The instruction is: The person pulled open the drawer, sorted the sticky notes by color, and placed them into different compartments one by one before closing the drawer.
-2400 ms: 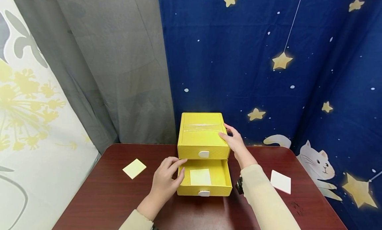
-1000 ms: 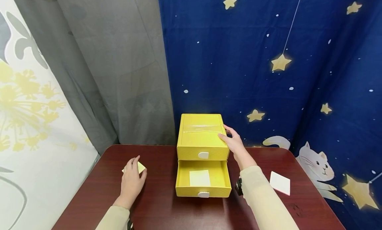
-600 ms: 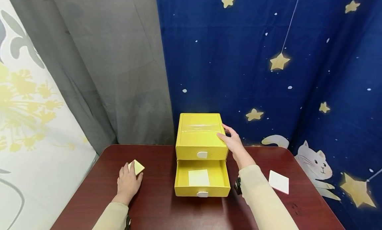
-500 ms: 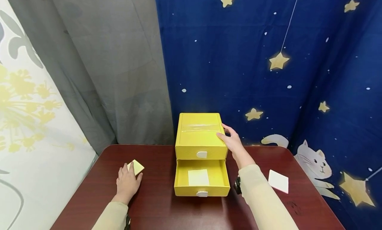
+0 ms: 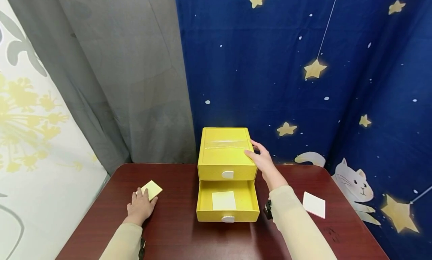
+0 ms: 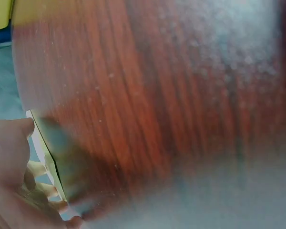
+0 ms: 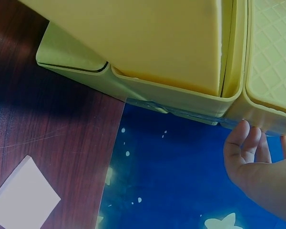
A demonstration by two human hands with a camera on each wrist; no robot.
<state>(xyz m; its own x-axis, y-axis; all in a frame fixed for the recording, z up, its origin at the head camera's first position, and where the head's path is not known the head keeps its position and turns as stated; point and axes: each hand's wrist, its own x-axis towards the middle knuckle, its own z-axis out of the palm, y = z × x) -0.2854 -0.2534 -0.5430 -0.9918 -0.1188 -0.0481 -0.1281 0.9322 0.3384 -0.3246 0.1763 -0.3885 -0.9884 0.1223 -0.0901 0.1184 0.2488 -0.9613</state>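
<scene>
Nearest us, the left hand, fingers slightly apart, touches the near side of a yellow paper pad lying on the table. Across from it we see an open drawer with a pale sheet inside, and a white pad farther right. Farther back, the right hand, thumb and fingers apart, rests on the edge of the yellow box, before a starry blue curtain.

The left forearm pointed forward; the left hand was palm-down, fingers slightly parted. The right forearm angled inward; the right hand was raised higher, thumb separated from index finger.
</scene>
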